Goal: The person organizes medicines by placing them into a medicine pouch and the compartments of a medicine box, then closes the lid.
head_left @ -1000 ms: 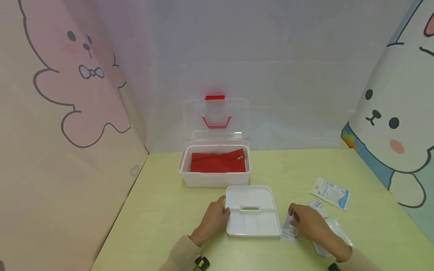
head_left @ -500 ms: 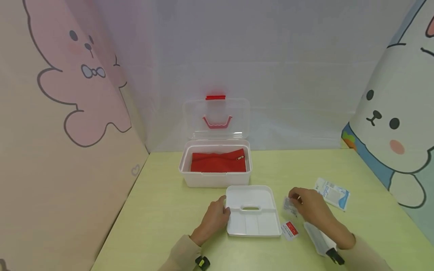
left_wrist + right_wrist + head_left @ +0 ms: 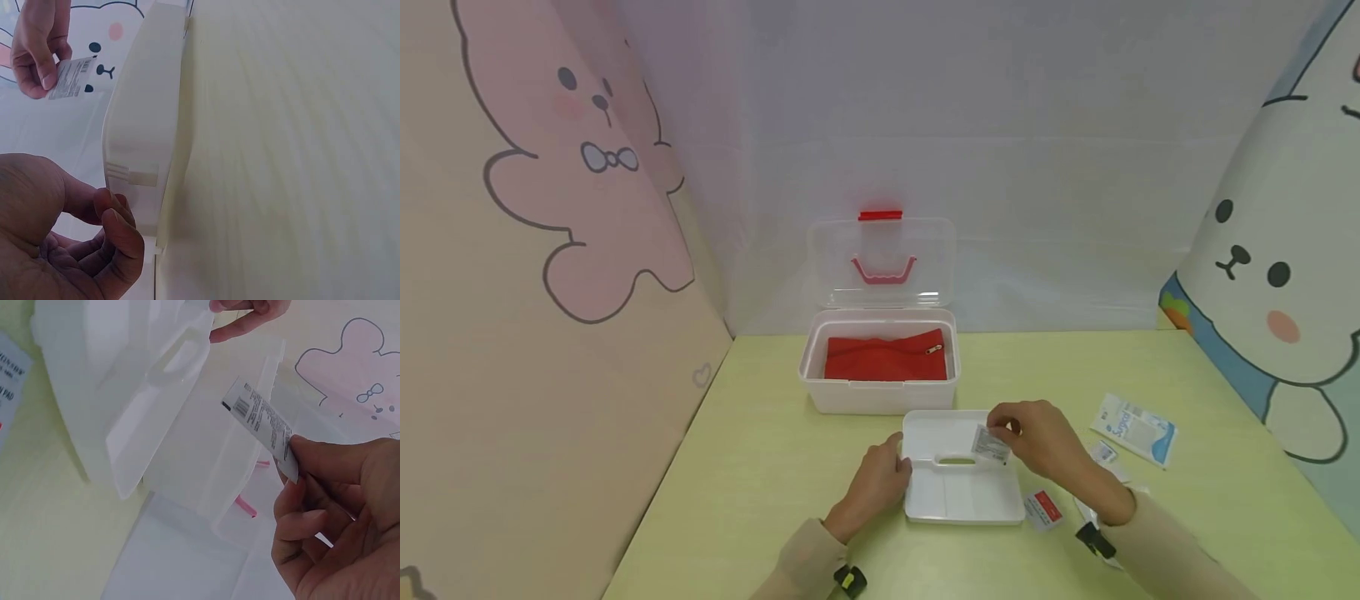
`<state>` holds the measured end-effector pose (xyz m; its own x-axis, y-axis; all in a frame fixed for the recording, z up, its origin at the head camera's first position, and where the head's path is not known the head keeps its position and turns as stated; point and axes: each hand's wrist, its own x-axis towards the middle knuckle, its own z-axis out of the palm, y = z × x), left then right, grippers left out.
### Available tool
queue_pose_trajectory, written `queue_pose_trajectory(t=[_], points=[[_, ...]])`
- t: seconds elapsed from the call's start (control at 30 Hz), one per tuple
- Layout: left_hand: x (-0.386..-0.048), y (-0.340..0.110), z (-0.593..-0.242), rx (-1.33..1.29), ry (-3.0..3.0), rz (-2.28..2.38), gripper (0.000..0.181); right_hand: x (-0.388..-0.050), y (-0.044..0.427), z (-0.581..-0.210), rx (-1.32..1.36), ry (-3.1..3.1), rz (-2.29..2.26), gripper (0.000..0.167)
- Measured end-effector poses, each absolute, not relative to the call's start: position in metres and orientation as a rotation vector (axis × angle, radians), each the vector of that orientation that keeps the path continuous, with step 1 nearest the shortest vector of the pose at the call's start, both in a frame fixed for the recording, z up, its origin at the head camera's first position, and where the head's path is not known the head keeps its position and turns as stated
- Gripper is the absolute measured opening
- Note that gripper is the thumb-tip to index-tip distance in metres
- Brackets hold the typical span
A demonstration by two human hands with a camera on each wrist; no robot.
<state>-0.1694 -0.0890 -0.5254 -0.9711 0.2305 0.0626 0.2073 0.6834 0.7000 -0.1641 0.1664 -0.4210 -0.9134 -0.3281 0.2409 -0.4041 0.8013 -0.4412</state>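
A white compartment tray [image 3: 925, 493] with a slot in its middle lies on the table. My left hand [image 3: 874, 483] is at its left edge; in the left wrist view the fingers of that hand [image 3: 69, 231] pinch the tray's side [image 3: 147, 106]. Over the tray's upper right part, my right hand [image 3: 1037, 440] pinches a small printed sachet [image 3: 991, 444] between thumb and forefinger. The right wrist view shows the sachet [image 3: 262, 422] held by one end in the right hand [image 3: 344, 519], above and apart from the tray [image 3: 94, 381].
Behind the tray stands a white box [image 3: 880, 398] with its clear lid raised and a red zip pouch [image 3: 883, 358] inside. To the right lie a red-and-white sachet [image 3: 1042, 509], a Surgical-type packet [image 3: 1135, 429], a small white packet [image 3: 1103, 452] and another packet partly under the right forearm.
My right hand has lifted the sachet from the table right of the tray and carried it left over the tray. The left hand has stayed at the tray's edge.
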Motion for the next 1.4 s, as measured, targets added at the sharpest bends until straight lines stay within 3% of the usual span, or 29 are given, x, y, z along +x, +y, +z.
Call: queue_pose_trajectory(t=[0.53,1.4], points=[[-0.17,-0.088,-0.524,0.382,2.868,1.18,0.046,-0.165,0.104,-0.435,0.842,-2.895,0.797,0.011],[-0.169,-0.09,-0.525,0.429,2.898,1.176,0.045,-0.161,0.086,-0.476,1.106,-2.856,0.678,0.014]])
